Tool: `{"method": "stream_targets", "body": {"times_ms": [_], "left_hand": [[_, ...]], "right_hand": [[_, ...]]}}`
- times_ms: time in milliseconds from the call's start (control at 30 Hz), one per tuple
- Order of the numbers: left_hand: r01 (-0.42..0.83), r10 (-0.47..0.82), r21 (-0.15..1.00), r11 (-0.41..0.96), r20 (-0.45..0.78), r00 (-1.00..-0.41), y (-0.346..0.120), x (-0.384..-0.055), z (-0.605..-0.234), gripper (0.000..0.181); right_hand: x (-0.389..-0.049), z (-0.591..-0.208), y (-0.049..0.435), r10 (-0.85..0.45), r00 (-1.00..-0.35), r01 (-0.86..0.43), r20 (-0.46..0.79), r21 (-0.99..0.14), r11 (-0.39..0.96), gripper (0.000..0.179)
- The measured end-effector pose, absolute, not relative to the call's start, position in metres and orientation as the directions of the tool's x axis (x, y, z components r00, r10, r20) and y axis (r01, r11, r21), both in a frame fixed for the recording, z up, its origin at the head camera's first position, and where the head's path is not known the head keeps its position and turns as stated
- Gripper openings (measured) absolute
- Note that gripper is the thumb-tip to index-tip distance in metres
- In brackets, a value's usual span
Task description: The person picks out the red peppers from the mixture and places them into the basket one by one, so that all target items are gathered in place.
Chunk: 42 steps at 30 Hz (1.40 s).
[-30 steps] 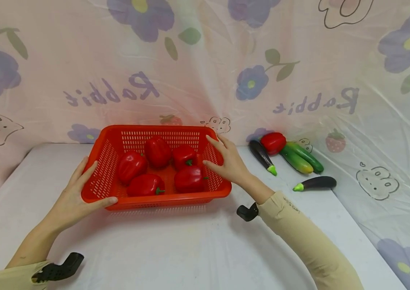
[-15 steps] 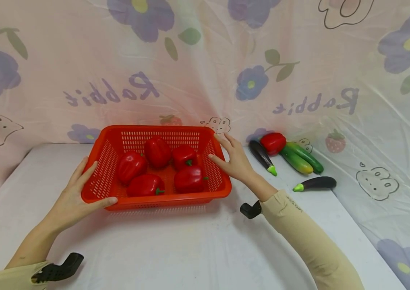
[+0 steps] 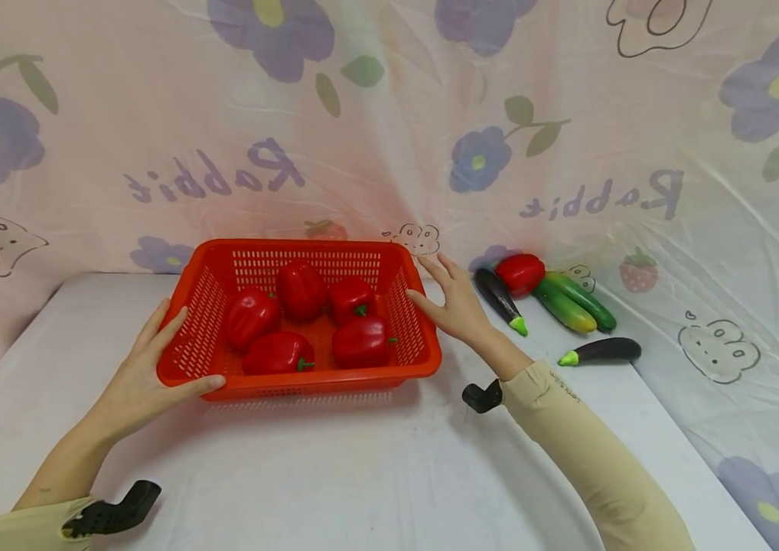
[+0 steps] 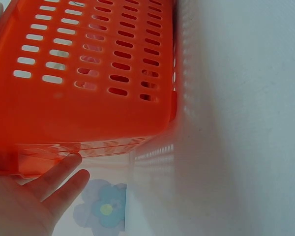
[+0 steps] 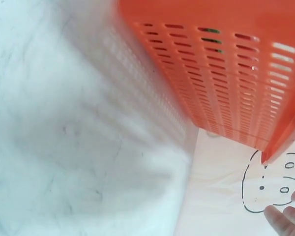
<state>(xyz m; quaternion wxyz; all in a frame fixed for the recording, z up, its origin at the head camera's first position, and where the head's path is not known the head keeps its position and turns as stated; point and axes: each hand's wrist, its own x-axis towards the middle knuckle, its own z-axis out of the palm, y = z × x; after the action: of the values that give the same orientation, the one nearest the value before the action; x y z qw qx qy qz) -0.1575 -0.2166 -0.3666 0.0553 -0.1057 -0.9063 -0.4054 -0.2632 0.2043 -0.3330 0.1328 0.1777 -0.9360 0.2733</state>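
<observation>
A red plastic basket [image 3: 334,377] with slotted walls stands on the white table and holds several red bell peppers [image 3: 279,353] with green stems. My left hand [image 3: 133,386] rests at its left end, thumb along the front rim and fingers spread by the left rim. In the left wrist view, straight fingers [image 4: 66,178] reach along the basket wall [image 4: 78,115]. My right hand [image 3: 461,308] hovers just off the right rim with fingers extended and nothing in it. The right wrist view shows its fingertips [image 5: 280,221] apart from the basket [image 5: 226,93].
Right of the basket lie an eggplant [image 3: 496,298], another red bell pepper [image 3: 520,274], green cucumber-like vegetables [image 3: 565,301] and a second eggplant [image 3: 603,350]. A patterned curtain [image 3: 376,153] hangs behind the table [image 3: 334,474].
My right hand has drawn back rightward from over the basket's right rim to just outside it. The left hand, basket and peppers stay put.
</observation>
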Motion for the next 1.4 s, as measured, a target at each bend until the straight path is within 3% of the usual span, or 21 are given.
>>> {"method": "stream_targets", "body": {"times_ms": [467,1400], "left_hand": [[0.237,0.149,0.723,0.648,0.185,-0.971,-0.216,-0.158,-0.366,0.109],[0.238,0.151,0.729,0.642,0.184,-0.971,-0.216,-0.158,-0.365,0.108]], "right_hand": [[-0.267,-0.332,0.217,-0.236,-0.899,-0.396,0.369,-0.455,0.798,0.066],[-0.277,-0.338,0.249,-0.131,-0.948,-0.257,0.29,-0.458,0.851,0.073]]}}
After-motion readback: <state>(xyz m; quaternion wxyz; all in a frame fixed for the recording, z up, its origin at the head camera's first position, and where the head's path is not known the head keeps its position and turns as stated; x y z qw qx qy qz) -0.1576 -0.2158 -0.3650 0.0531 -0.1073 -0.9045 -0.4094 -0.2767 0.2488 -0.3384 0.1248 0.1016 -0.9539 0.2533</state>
